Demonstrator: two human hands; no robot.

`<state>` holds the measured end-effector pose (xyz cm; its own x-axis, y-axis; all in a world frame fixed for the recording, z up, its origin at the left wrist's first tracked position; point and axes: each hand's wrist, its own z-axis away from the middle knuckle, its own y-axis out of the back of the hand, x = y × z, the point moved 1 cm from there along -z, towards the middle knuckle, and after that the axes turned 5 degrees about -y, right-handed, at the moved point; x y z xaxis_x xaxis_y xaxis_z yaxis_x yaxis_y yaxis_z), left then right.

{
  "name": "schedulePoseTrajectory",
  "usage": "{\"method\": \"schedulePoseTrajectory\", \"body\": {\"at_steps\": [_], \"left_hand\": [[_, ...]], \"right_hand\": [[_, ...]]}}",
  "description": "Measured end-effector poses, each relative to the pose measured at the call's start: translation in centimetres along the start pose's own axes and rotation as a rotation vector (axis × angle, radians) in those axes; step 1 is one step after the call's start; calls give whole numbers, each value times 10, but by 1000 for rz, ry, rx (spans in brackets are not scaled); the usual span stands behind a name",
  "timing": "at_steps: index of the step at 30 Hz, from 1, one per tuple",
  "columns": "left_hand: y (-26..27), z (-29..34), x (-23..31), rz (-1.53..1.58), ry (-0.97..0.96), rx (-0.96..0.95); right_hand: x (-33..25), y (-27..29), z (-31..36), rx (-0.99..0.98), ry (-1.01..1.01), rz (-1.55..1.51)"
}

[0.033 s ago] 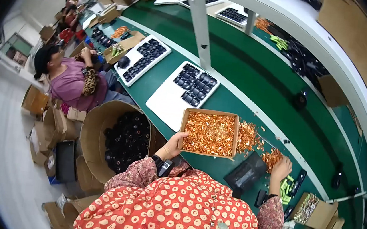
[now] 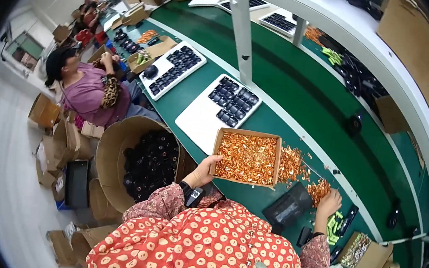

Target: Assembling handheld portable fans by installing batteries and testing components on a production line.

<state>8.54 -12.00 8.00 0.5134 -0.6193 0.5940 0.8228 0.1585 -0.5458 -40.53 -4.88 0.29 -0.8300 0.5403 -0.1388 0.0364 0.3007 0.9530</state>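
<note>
My left hand (image 2: pixel 203 170) grips the left side of a shallow cardboard box (image 2: pixel 277 161), thumb over its rim. Small shiny copper-coloured metal pieces (image 2: pixel 246 157) fill the box. More of these pieces lie spilled (image 2: pixel 291 163) on the green table along its right side. Farther right, my right hand (image 2: pixel 329 201) rests at a small heap of the same pieces (image 2: pixel 317 191), fingers curled in. What those fingers hold, if anything, is hidden. Between the box and my right hand lies a dark, flat, rectangular object (image 2: pixel 287 206). Bright green small parts (image 2: pixel 335 226) lie just below my right hand.
White trays (image 2: pixel 195 119) with black parts stand on the table at the back left. A large cardboard drum (image 2: pixel 111 146) of black parts stands at my left, near a seated person in purple (image 2: pixel 95 95). A metal post (image 2: pixel 241 37) rises beyond. Small cartons (image 2: pixel 368 260) sit at right.
The whole view has shifted slightly, so things appear a little farther right. My left hand keeps its hold on the box, and my right hand stays at the small heap.
</note>
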Motion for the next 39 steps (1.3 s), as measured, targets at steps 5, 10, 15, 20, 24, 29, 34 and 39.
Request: {"method": "schedulePoseTrajectory", "body": {"at_steps": [5, 10, 15, 20, 24, 29, 34, 39], "left_hand": [[7, 14, 17, 219, -40, -79], [31, 21, 31, 275, -241, -68], [20, 53, 88, 278, -454, -22], [37, 68, 181, 308, -637, -2], [51, 81, 283, 304, -774, -5], [36, 86, 450, 175, -957, -63], [21, 59, 621, 154, -1051, -41], [-28, -26, 772, 150, -1131, -84]], "right_hand": [[2, 0, 0, 51, 25, -103], [8, -6, 0, -44, -19, -204], [21, -11, 2, -115, -33, -212], [-12, 38, 1, -301, -10, 80], [-12, 31, 5, -222, -68, -16], [41, -30, 16, -117, 250, 1037], [-30, 29, -8, -409, 284, 805], [-84, 37, -33, 53, 475, 919]]}}
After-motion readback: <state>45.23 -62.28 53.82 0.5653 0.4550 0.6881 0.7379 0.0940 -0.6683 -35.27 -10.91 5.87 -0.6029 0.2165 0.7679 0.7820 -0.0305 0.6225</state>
